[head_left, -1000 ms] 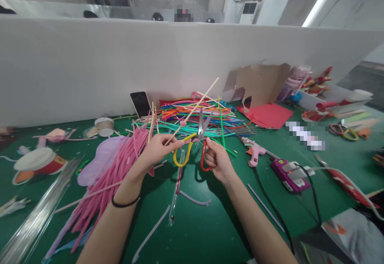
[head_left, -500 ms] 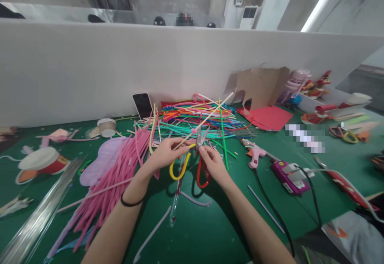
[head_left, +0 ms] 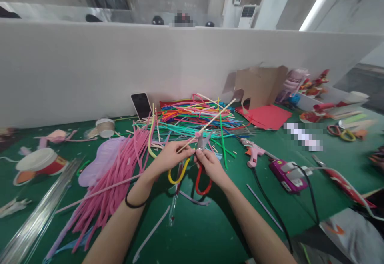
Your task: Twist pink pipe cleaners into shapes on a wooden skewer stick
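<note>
Both hands meet above the green worktop [head_left: 210, 232]. My left hand [head_left: 171, 158] is closed, pinching a thin stick [head_left: 210, 122] that points toward 2 o'clock. My right hand [head_left: 210, 166], touching at its 3 o'clock, is closed on the scissors [head_left: 204, 142] near the pivot, with the handles hanging toward 6 o'clock.
</note>
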### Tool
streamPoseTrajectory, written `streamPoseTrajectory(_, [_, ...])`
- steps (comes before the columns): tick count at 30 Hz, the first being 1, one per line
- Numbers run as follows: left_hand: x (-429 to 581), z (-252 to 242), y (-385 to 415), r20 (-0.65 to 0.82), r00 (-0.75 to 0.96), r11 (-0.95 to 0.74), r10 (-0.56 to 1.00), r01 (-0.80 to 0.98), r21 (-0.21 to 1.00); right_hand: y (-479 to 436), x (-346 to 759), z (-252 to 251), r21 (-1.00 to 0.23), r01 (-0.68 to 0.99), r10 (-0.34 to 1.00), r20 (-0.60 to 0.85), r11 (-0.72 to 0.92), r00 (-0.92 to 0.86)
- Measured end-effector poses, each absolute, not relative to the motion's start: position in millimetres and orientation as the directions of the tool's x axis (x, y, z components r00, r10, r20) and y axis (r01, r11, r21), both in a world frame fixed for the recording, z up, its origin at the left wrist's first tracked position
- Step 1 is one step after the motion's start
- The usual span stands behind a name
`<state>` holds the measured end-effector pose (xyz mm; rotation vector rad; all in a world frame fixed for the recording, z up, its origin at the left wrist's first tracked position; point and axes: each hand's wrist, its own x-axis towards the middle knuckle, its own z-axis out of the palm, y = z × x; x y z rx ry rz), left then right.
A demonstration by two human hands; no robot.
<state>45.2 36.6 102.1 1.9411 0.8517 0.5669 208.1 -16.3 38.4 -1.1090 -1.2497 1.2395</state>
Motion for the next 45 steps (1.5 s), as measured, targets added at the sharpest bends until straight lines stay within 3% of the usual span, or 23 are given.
streamPoseTrajectory(13, [39, 100, 42, 0.142, 0.572, -0.448, 0.808, 0.441, 0.778, -11, 206, 45, -0.974, -0.223, 0.994, -0.047, -0.023, 0.100])
streamPoseTrajectory(30, [35, 98, 44, 0.118, 0.470, -0.358, 0.875, 0.462, 0.811, -5, 193, 44, -0.883, -0.469, 0.984, -0.101, -0.022, 0.146])
streamPoseTrajectory(32, [35, 97, 44, 0.102, 0.437, -0.299, 0.894, 0.410, 0.862, -6, 192, 47, -0.825, -0.563, 0.988, -0.121, -0.047, 0.095])
streamPoseTrajectory(35, [34, 100, 44, 0.062, 0.376, -0.176, 0.925, 0.278, 0.944, -9, 195, 53, -0.625, -0.747, 0.974, -0.165, -0.225, -0.155])
streamPoseTrajectory(38, [32, 103, 44, 0.018, 0.276, -0.062, 0.961, 0.151, 0.987, -14, 198, 56, -0.506, -0.795, 0.940, -0.120, -0.335, -0.320])
streamPoseTrajectory(45, [38, 93, 42, -0.014, 0.298, 0.022, 0.954, -0.021, 1.000, -20, 189, 52, -0.646, -0.708, 0.927, 0.004, -0.283, -0.375])
